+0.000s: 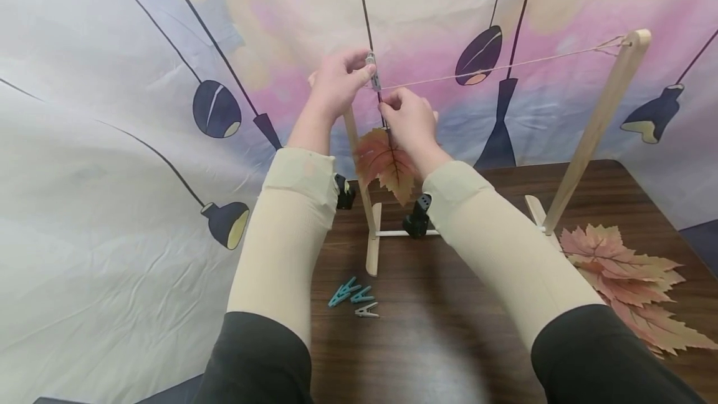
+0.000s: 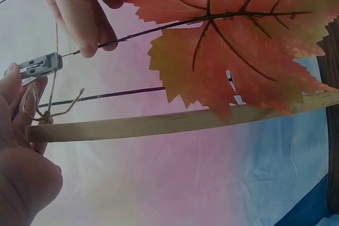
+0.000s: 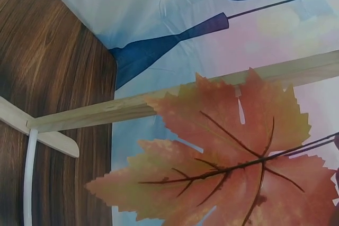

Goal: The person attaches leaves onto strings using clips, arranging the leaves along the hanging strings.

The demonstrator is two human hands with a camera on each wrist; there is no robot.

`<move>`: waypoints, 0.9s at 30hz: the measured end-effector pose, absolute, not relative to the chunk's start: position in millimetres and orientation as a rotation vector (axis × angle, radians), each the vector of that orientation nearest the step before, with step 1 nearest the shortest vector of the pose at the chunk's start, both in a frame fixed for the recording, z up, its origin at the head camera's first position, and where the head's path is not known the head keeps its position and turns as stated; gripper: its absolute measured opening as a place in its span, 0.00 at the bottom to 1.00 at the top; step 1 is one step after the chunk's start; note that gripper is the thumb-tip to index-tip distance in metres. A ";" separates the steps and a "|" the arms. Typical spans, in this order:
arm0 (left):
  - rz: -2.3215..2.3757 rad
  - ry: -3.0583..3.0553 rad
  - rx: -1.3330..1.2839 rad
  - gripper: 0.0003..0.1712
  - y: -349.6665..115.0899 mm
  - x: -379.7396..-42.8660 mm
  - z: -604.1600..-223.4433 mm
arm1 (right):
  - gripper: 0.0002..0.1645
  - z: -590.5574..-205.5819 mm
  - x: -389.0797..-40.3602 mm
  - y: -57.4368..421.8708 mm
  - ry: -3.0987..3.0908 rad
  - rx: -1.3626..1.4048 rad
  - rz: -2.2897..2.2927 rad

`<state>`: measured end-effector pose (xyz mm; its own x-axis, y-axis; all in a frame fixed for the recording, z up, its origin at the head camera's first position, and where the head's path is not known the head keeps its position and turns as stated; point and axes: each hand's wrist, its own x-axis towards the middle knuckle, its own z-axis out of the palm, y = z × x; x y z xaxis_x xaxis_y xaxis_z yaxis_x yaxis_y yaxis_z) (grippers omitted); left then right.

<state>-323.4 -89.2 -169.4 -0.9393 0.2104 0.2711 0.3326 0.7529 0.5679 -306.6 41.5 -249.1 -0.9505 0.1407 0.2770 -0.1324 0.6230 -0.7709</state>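
My left hand (image 1: 336, 83) pinches a grey clothespin (image 1: 373, 72) between thumb and fingers at the string (image 1: 493, 72). In the left wrist view the clothespin's front end overlaps the string. My right hand (image 1: 412, 122) pinches the thin dark stem of an orange-red artificial maple leaf (image 1: 387, 161), which hangs below the fingers. The stem's tip reaches the clothespin's front end; whether it is clamped there I cannot tell. The leaf (image 3: 228, 168) fills much of the right wrist view, with the right fingers barely showing at its edge.
A wooden post (image 1: 597, 133) holds the string's right end; another post (image 2: 185, 125) stands near the left hand. A white rod (image 1: 392, 233) joins the stand low down. Blue clothespins (image 1: 343, 292) and a grey one (image 1: 367, 310) lie on the table, and more leaves (image 1: 622, 279) lie at right.
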 end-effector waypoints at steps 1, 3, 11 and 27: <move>-0.941 -2.763 -0.437 0.26 -89.2 -323.3 -169.4 | 0.13 -249.2 -306.5 42.2 -2.544 -0.006 1.236; -0.921 -2.771 -0.444 0.26 -89.2 -323.1 -169.4 | 0.14 -249.1 -306.1 43.6 -2.556 -0.006 1.223; -0.936 -2.776 -0.472 0.30 -92.9 -323.0 -169.9 | 0.17 -252.4 -303.9 52.3 -2.582 0.017 1.213; -1.104 -2.725 -0.288 0.39 -102.4 -323.9 -174.5 | 0.26 -266.8 -306.4 86.9 -2.579 0.002 1.198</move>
<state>-323.9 -102.4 -174.5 -0.9636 0.1090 0.2439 0.2480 0.7045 0.6650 -306.4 86.9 -266.8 -0.9559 0.1222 0.2671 -0.1253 0.6527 -0.7471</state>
